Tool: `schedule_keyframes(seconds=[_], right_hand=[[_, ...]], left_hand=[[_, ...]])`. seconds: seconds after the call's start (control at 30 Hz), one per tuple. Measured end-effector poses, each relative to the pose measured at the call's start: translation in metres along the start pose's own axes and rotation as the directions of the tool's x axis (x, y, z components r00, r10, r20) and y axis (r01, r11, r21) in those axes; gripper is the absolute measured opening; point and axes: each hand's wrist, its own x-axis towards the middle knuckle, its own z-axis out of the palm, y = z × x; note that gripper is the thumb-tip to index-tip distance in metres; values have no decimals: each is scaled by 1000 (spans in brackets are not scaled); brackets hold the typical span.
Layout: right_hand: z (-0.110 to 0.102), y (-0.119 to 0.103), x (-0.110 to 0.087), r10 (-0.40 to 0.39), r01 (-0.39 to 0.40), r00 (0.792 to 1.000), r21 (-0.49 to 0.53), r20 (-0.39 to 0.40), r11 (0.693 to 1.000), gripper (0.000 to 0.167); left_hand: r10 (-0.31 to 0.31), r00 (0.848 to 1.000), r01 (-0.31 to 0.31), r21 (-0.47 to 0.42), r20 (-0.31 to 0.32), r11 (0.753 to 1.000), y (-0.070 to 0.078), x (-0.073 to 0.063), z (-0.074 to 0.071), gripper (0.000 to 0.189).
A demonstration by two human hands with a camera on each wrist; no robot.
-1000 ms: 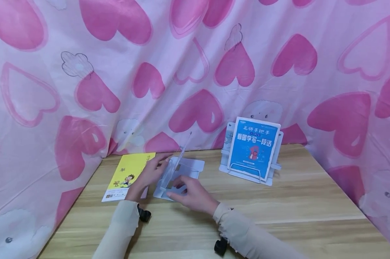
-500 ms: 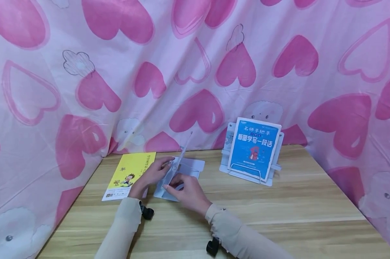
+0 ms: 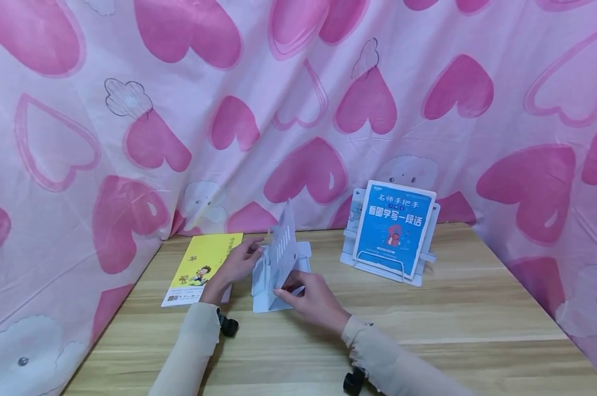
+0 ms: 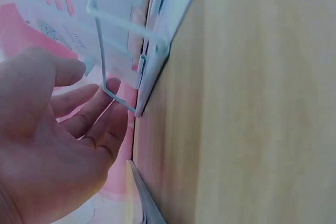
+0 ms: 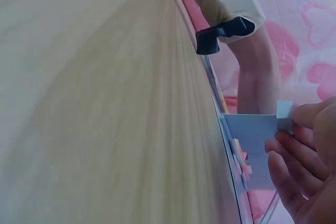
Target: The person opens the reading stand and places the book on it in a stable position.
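Observation:
A pale blue metal book stand [image 3: 282, 253] has its slotted back panel tilted up from the base on the table. My right hand [image 3: 315, 302] pinches a small bent tab [image 5: 284, 113] on the panel's near edge between thumb and fingers. At the stand's left side is my left hand [image 3: 239, 261], thumb held apart and fingers loosely bent. Its fingertips are right at the stand's bent wire arm [image 4: 102, 51] in the left wrist view. Part of that hand is hidden behind the panel in the head view.
A yellow booklet [image 3: 199, 264] lies left of the stand, partly under the left forearm. To the right, a second book stand [image 3: 354, 214] holds a blue-covered book [image 3: 394, 220] upright behind its wire. A pink heart-patterned curtain [image 3: 308, 110] hangs behind the wooden table [image 3: 456, 313].
The panel of the left stand has swung up and rightward, so its slotted face now shows. My right hand has moved slightly right with its edge. The left hand stays beside the stand.

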Motion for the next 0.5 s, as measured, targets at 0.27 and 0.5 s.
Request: schedule_keyframes(seconds=[0.27,0.5], right_hand=[[-23,10,-10,32,-32,999,-2,-21,999,25],[-43,24,-6,32,-34,994,-22,-103,999,13]], left_hand=[[2,999,-1,30,-53,1000,0,-2,-5,55],[-70,995,74,46,-72,996,-3,-8,-11,54]])
